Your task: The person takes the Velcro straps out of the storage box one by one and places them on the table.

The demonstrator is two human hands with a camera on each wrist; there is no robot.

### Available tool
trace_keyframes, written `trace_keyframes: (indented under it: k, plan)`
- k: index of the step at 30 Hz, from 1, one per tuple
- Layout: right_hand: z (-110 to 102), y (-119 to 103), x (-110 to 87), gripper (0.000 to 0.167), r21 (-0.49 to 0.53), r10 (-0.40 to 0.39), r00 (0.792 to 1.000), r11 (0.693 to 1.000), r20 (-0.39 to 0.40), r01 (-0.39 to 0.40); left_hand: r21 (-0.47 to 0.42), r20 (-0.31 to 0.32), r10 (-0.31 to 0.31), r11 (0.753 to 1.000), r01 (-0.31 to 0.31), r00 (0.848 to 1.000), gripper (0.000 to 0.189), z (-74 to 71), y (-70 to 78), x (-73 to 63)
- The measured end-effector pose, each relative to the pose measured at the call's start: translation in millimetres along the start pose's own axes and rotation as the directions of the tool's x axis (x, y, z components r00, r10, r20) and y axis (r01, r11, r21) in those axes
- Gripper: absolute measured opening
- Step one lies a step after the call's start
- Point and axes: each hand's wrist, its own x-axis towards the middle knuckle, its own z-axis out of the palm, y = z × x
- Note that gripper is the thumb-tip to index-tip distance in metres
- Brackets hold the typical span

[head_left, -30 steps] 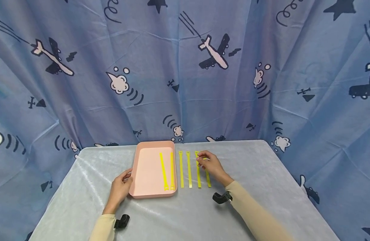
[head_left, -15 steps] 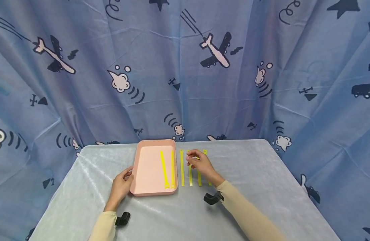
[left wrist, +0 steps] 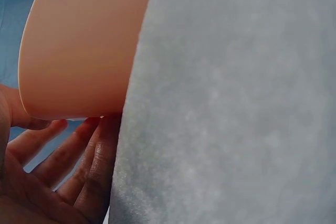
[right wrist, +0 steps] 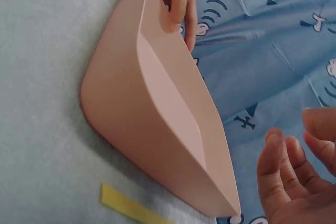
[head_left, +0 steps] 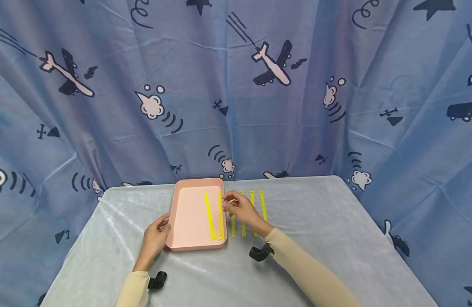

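Observation:
My left hand [head_left: 153,239] grips the left side of the pink tray [head_left: 187,244], with one digit over the rim in the right wrist view and straight fingers [left wrist: 97,174] against the outer wall in the left wrist view. Two yellow cable straps [head_left: 209,215] with wider heads lie in the tray's right part. Beside the tray, several more yellow cable straps [head_left: 263,204] lie in a row on the table, partly hidden by my right hand [head_left: 244,212]. That hand hovers near the tray's right rim, its fingers loosely bent and nothing between thumb and fingertips in the right wrist view.
A grey-white cloth covers the table [head_left: 320,230]. Behind it hangs a blue curtain [head_left: 236,98] printed with planes. Black wrist devices sit on both forearms, the right one [head_left: 261,252] low over the table. The tray's walls stand up from the cloth.
My right hand has moved left across the row of cable straps to the tray's right rim. My left hand stays at the tray, and the straps lie where they were.

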Motion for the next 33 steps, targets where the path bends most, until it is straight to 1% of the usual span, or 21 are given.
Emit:
trace_keyframes:
  k: [3, 6, 12, 15, 19, 22, 25, 26, 28, 33]
  plan:
    - [5, -7, 3.6, 0.025, -0.044, -0.045, 0.998, 0.998, 0.047, 0.047, -0.004, -0.006, 0.006, 1.000, -0.006, 1.000, 0.043, 0.2, 1.6, 1.5]
    - [10, -10, 8.5, 0.022, -0.069, -0.085, 0.992, 0.993, 0.089, 0.092, -0.011, -0.012, 0.008, 1.000, -0.008, 1.000, 0.043, 0.2, 2.7, 2.5]
    - [21, -8, 14.7, 0.024, -0.082, -0.094, 0.983, 0.991, 0.160, 0.108, -0.013, -0.007, 0.007, 1.000, -0.007, 1.000, 0.043, 0.9, 2.4, 0.2]
    - [25, -7, 15.0, 0.023, -0.136, -0.123, 0.975, 0.979, 0.188, 0.150, -0.011, 0.003, 0.008, 1.000, -0.008, 1.000, 0.043, 1.2, 1.8, -1.9]
    - [29, -9, 14.7, 0.020, -0.257, -0.153, 0.963, 0.943, 0.223, 0.210, -0.003, 0.012, 0.010, 1.000, -0.010, 1.000, 0.044, 0.6, 1.1, -3.2]
    - [31, -10, 15.5, 0.020, -0.356, -0.174, 0.951, 0.898, 0.255, 0.260, 0.000, 0.005, 0.013, 1.000, -0.013, 1.000, 0.043, -0.1, 0.6, -2.6]
    - [33, -9, 16.8, 0.023, -0.432, -0.191, 0.938, 0.848, 0.288, 0.305, -0.001, 0.000, 0.006, 1.000, -0.006, 1.000, 0.043, -0.6, 0.3, -2.3]
    - [34, -8, 17.5, 0.023, -0.450, -0.196, 0.934, 0.834, 0.300, 0.320, 0.000, 0.001, 0.002, 1.000, -0.002, 1.000, 0.043, -0.7, 0.2, -2.4]
    - [34, -5, 18.8, 0.026, -0.472, -0.192, 0.926, 0.815, 0.324, 0.334, 0.001, 0.003, -0.005, 1.000, 0.005, 1.000, 0.043, -0.6, 0.4, -3.0]
    - [34, -3, 21.5, 0.029, -0.512, -0.182, 0.916, 0.782, 0.357, 0.355, 0.003, 0.008, -0.003, 1.000, 0.003, 1.000, 0.043, 0.1, 0.6, -2.5]
